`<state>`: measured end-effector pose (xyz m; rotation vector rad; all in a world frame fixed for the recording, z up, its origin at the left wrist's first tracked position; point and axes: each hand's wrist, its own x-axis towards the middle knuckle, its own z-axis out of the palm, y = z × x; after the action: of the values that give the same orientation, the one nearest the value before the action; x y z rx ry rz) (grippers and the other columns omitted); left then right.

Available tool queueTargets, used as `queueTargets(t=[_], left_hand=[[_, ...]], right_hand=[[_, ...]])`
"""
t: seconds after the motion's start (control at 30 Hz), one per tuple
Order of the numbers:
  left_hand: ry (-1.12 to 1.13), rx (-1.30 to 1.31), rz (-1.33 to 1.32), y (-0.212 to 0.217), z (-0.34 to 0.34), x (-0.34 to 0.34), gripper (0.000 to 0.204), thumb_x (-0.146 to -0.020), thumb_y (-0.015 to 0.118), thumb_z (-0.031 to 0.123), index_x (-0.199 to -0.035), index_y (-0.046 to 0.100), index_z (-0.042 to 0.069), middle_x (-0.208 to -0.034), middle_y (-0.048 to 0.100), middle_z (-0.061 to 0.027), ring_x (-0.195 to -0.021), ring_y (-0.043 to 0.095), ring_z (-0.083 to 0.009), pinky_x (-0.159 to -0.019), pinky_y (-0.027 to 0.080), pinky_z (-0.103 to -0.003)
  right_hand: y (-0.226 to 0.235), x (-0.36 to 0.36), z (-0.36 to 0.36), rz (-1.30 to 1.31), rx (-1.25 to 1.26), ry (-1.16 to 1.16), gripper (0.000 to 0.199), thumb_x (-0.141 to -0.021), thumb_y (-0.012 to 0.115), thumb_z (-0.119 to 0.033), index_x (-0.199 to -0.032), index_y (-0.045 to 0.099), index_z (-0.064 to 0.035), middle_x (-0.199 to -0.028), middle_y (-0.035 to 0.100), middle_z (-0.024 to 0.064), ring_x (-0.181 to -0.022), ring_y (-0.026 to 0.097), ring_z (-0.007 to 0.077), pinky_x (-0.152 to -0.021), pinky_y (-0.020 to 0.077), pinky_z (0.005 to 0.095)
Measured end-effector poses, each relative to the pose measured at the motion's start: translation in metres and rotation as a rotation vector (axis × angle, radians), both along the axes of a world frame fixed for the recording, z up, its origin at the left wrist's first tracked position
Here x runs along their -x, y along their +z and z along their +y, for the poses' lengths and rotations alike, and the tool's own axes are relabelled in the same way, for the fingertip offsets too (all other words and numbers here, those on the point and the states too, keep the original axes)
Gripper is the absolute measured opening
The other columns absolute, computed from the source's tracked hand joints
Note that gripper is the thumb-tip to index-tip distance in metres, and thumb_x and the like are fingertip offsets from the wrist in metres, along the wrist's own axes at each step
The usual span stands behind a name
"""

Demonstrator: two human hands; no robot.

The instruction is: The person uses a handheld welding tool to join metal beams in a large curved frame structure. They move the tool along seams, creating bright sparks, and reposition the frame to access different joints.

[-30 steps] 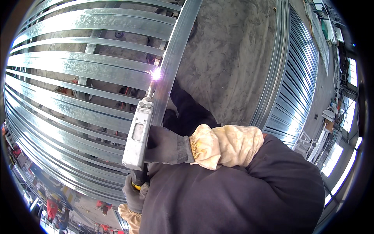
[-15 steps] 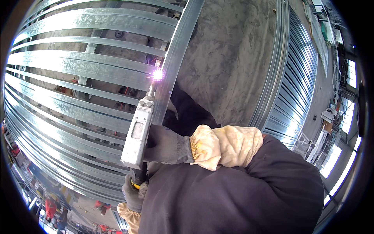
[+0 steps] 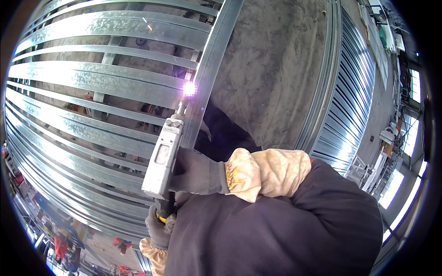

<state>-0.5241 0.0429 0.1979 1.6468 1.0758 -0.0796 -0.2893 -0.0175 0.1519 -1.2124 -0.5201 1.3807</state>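
Observation:
A pale grey handheld welding gun (image 3: 162, 158) points away from me, its nozzle (image 3: 181, 108) up against the joint of a slatted metal frame. A bright violet-white flash (image 3: 189, 89) burns at the tip, where a wide slat (image 3: 138, 82) meets the long edge rail (image 3: 216, 57). My right hand (image 3: 193, 172), in a grey glove, is closed on the gun from its right side; the gun hides its fingertips. Below it, my left hand (image 3: 159, 227), gloved too, wraps round the black rear part of the gun beside a yellow piece (image 3: 161, 218).
Shiny slats spread across the left, with concrete floor (image 3: 267, 69) beyond the rail. Another slatted metal panel (image 3: 345, 106) lies to the right. My dark-clad leg (image 3: 225, 129) is close beside the rail. Red items (image 3: 60, 246) and clutter are at the lower left.
The flash and rail appear slightly farther right in view. Small sparks now fly over the slats at the upper left. Both hands keep their hold on the gun.

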Motion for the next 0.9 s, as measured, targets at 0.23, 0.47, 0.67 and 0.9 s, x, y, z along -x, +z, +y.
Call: queueTargets(t=[0.23,0.47,0.67,0.9], left_hand=[[-0.004,0.018,-0.033,0.0,0.001,-0.002,0.07,-0.081,0.066,0.064,-0.099,0.056,-0.003,-0.076,0.063,-0.0097,-0.068,0.057,-0.0139,-0.063,0.048,-0.03],[0.004,0.048,-0.048,-0.001,0.004,-0.004,0.068,-0.083,0.066,0.062,-0.101,0.056,-0.003,-0.077,0.064,-0.0097,-0.068,0.058,-0.0137,-0.064,0.048,-0.03],[0.019,0.079,-0.058,0.003,0.004,-0.005,0.067,-0.082,0.068,0.06,-0.101,0.057,-0.002,-0.077,0.064,-0.009,-0.068,0.057,-0.0132,-0.064,0.048,-0.03],[0.021,0.092,-0.042,0.003,0.003,0.001,0.068,-0.081,0.069,0.062,-0.099,0.056,-0.002,-0.075,0.062,-0.0083,-0.067,0.055,-0.0132,-0.062,0.047,-0.03]], right_hand=[[0.003,0.001,0.002,-0.073,0.024,-0.047,0.039,-0.08,0.072,-0.018,-0.111,0.057,0.0007,-0.098,0.065,0.0171,-0.095,0.065,0.025,-0.084,0.0521,0.0366],[0.008,-0.001,0.005,-0.059,0.049,-0.064,0.04,-0.079,0.072,-0.02,-0.11,0.058,0.0003,-0.099,0.065,0.0172,-0.094,0.065,0.0255,-0.084,0.0521,0.0366],[0.007,0.001,0.004,-0.066,0.063,-0.041,0.043,-0.08,0.071,-0.017,-0.115,0.053,0.0003,-0.101,0.064,0.0168,-0.096,0.064,0.0247,-0.085,0.0515,0.0364],[0.014,-0.002,0.005,-0.005,0.05,-0.029,0.043,-0.079,0.07,-0.016,-0.115,0.053,0.0005,-0.102,0.064,0.0166,-0.098,0.064,0.0258,-0.087,0.051,0.0369]])
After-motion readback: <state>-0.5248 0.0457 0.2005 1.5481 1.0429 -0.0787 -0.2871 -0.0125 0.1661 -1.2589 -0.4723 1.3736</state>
